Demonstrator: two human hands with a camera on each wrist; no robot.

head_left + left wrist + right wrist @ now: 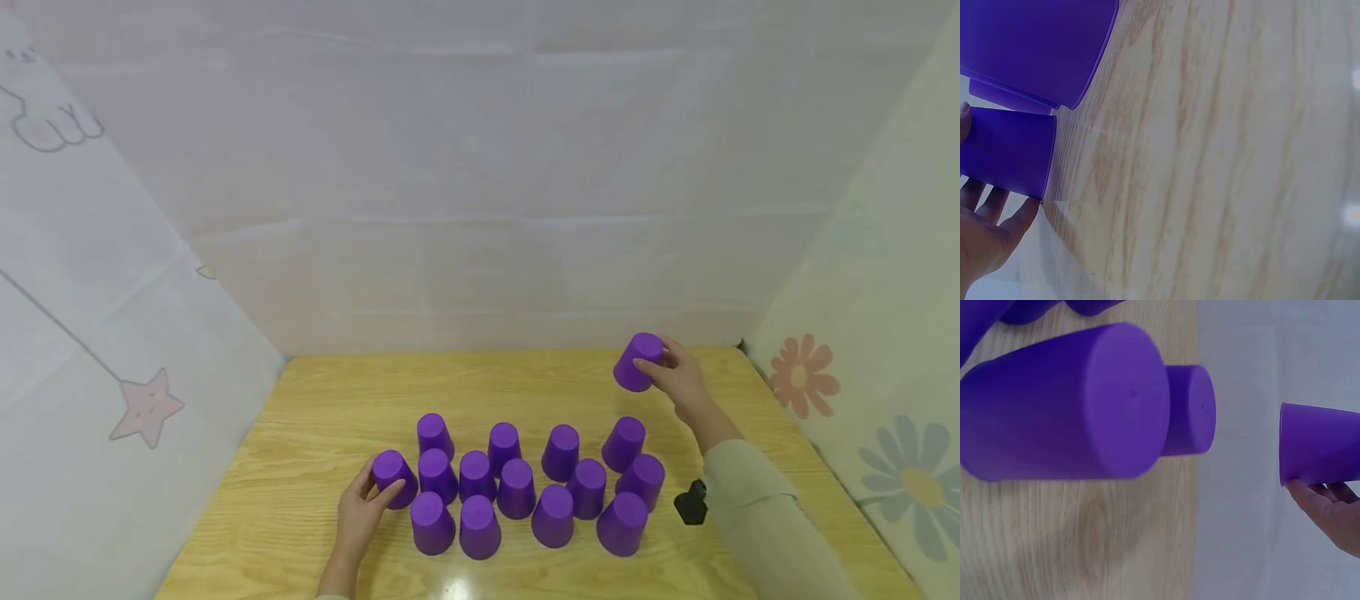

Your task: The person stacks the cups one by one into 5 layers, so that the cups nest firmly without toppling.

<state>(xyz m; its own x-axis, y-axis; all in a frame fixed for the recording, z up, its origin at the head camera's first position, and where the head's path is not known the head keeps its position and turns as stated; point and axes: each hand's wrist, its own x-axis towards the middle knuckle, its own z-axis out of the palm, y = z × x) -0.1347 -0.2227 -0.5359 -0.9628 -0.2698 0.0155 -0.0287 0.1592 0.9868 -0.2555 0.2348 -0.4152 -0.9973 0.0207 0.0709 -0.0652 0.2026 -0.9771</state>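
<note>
Several purple plastic cups stand upside down on the wooden table, grouped in loose rows in the head view. My left hand (358, 510) grips the leftmost cup (392, 475), thumb in front and fingers on the far side. That cup (1007, 150) is by the table surface in the left wrist view, with my fingers (1019, 222) under its side. Raised above the table at the back right, a purple cup (640, 360) is held upside down by my right hand (684, 385). In the right wrist view this cup (1321, 445) is apart from the standing cups.
A small black object (692, 503) lies by the right forearm. The wooden table (375, 383) is bordered by a pale back sheet (480, 208) and printed side sheets. A front-right cup (622, 523) and a back-left cup (433, 435) stand near the group's ends.
</note>
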